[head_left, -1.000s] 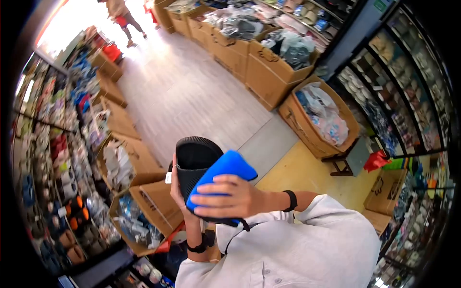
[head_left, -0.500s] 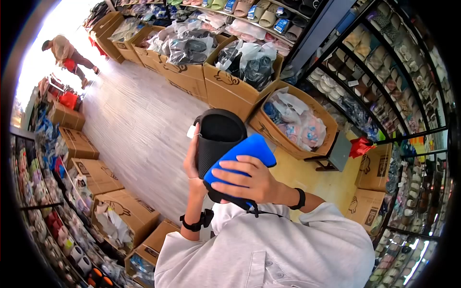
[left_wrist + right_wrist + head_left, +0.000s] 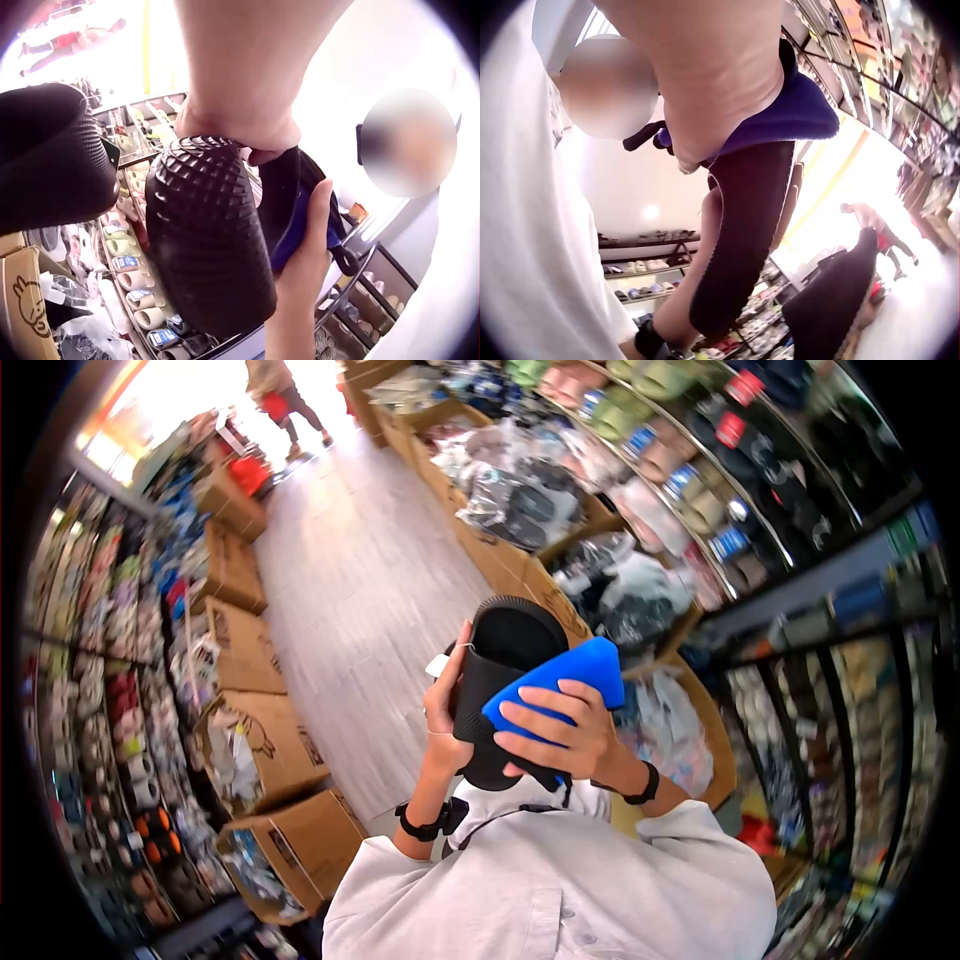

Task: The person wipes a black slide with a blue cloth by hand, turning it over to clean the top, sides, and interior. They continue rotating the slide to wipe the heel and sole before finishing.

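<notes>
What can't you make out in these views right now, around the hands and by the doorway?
- Whether the white tag bears print: too small in the head view.
- Most fingers of the left hand: behind the black slipper in the head view.
- The slipper's part under the blue item: covered in the head view.
- The far person's head: cut off by the head view's top edge.

The slipper [image 3: 482,700] is black and finely ribbed, the pouch [image 3: 560,682] bright blue; the shirt [image 3: 470,900] looks off-white.
</notes>
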`<state>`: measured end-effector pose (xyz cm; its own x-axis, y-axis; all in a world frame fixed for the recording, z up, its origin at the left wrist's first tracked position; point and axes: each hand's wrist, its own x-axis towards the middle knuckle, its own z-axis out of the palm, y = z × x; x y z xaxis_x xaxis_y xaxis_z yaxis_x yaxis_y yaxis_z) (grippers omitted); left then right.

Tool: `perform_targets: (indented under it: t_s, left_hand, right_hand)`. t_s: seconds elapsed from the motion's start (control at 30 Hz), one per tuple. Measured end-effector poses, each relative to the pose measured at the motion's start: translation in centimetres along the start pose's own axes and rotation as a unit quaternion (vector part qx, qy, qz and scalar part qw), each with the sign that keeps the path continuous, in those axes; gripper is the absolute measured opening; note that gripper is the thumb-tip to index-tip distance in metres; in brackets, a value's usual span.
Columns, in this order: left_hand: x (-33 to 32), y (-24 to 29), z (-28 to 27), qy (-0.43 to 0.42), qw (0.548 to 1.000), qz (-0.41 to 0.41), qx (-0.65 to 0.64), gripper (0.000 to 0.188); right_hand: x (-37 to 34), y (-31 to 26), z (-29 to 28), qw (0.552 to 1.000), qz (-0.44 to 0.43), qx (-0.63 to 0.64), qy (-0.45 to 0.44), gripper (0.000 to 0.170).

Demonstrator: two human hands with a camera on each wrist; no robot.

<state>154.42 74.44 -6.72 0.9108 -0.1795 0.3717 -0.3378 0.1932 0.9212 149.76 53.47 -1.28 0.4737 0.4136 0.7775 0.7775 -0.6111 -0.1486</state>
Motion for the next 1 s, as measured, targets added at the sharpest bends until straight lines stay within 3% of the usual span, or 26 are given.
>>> perform_targets:
  t_s: [0.03, 0.07, 0.13, 0.3, 0.4, 0.43, 0.5, 0.73, 0.87, 0.9, 1.0]
  left_hand:
    - [0.7, -0.3, 0.2, 0.015, 1.000, 0.005, 0.004, 0.085]
    - [1.7, -0.8, 0.3, -0.001, 0.996, 0.089, 0.027, 0.084]
    - [3.4, 1.1, 2.2, 0.027, 0.998, 0.052, 0.032, 0.084]
    - [6.8, 2.9, 3.6, 0.111, 0.991, 0.004, 0.077, 0.090]
    - [8.6, 2.8, 3.5, 0.160, 0.982, 0.058, 0.085, 0.089]
    - [9.2, 3.5, 3.1, 0.149, 0.986, 0.036, 0.065, 0.087]
    - [9.9, 3.1, 2.0, 0.152, 0.981, 0.071, 0.098, 0.086]
    - [10.3, 4.1, -0.5, 0.184, 0.971, 0.101, 0.118, 0.088]
    - [10.0, 4.0, -2.9, 0.222, 0.963, 0.064, 0.139, 0.089]
    - [10.1, 3.8, -3.4, 0.247, 0.965, 0.041, 0.077, 0.091]
    - [9.5, 4.3, -4.5, 0.250, 0.959, 0.089, 0.096, 0.092]
  right_hand:
    - [0.6, 1.6, -0.4, 0.999, -0.025, 0.034, -0.005, 0.033]
    - [1.2, 3.5, -0.8, 0.996, -0.051, 0.066, -0.010, 0.033]
    - [2.2, 7.5, -1.1, 0.991, -0.078, 0.107, -0.006, 0.036]
    - [6.4, 12.5, -0.7, 0.988, -0.015, 0.151, 0.011, 0.041]
    - [7.6, 12.4, 0.4, 0.989, -0.082, 0.125, 0.000, 0.039]
    - [7.8, 12.3, 1.0, 0.986, -0.115, 0.121, 0.004, 0.040]
    - [8.7, 12.7, 1.7, 0.978, -0.166, 0.124, 0.008, 0.042]
    - [14.6, 14.6, 3.6, 0.979, -0.095, 0.181, -0.002, 0.046]
    - [14.7, 11.6, 5.8, 0.960, -0.210, 0.184, -0.021, 0.040]
    - [14.9, 10.9, 6.3, 0.951, -0.243, 0.190, -0.024, 0.038]
    - [16.5, 11.0, 7.5, 0.931, -0.292, 0.217, -0.033, 0.038]
